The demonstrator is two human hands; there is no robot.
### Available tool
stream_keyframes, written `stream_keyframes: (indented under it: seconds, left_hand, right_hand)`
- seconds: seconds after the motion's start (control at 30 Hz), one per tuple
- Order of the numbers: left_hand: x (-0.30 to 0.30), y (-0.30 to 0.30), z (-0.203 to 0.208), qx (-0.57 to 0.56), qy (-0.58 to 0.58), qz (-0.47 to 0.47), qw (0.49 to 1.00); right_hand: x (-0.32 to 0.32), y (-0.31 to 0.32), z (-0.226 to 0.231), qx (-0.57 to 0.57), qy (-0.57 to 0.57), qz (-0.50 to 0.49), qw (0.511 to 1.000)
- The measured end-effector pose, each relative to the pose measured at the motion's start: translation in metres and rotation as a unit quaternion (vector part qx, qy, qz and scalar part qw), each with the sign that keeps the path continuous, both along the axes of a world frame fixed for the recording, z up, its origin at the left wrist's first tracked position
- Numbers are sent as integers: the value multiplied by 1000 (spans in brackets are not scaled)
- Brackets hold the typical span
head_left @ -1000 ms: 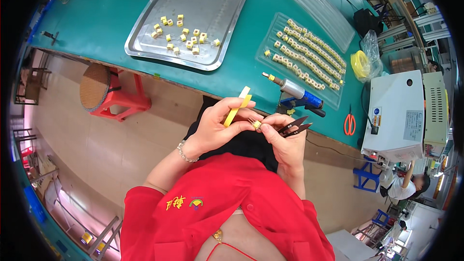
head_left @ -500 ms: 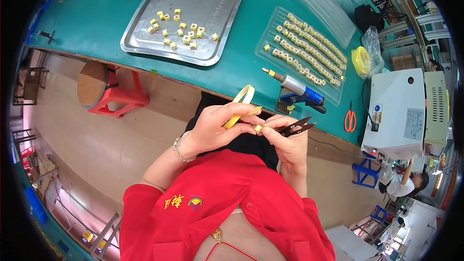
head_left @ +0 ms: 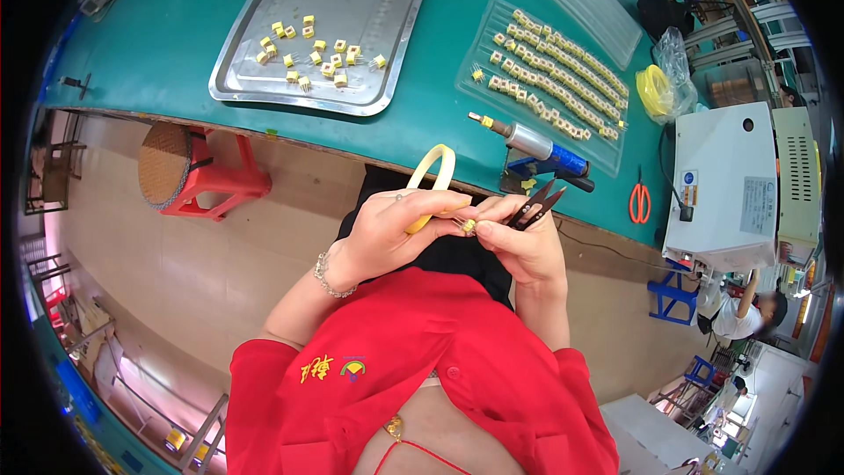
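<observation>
Pinched between the fingertips of both hands is a small yellow-wrapped component with thin metal pins [head_left: 469, 226], held over my lap. My left hand [head_left: 384, 230] is closed around its pin side and also carries a roll of yellow tape [head_left: 450, 161], whose ring stands up from the fingers. From the other side my right hand [head_left: 527, 251] grips the component with thumb and finger. Tucked in that same hand are black thread snips [head_left: 538, 206], their blades pointing up and away. The fingers partly hide the component.
A metal tray [head_left: 360, 0] holds several loose yellow components. Right of it, a clear plastic tray [head_left: 481, 46] carries rows of them. Near the table edge stand a blue-and-silver tool [head_left: 538, 145], orange-handled scissors [head_left: 639, 202] and a white machine [head_left: 721, 185]. A red stool [head_left: 220, 180] is at left.
The snips have swung more upright in my right hand. Both hands still hold the component, which has turned slightly, showing more of its pins. The whole view has shifted a little.
</observation>
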State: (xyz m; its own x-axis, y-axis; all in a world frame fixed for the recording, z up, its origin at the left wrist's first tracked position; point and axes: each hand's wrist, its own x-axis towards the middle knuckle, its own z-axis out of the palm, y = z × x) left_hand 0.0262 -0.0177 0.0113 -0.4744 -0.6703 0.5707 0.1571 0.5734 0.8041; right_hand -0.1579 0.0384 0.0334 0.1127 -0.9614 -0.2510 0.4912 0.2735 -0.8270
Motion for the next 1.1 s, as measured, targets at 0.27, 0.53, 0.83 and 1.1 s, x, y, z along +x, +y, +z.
stream_keyframes:
  seconds: [0.27,0.53,0.83,1.1]
  left_hand:
    - [3,0,7,3,-17,-10,1000]
    - [1,4,7,-52,-46,47,997]
    - [0,8,5,-57,-27,60,996]
    - [-2,9,5,-51,-6,56,997]
  right_hand:
    - [-8,-5,-2,35,-68,55,996]
    - [1,-2,1,5,18,20,1000]
    - [16,8,-1,2,-30,-58,998]
    - [22,11,0,-9,-18,-88,996]
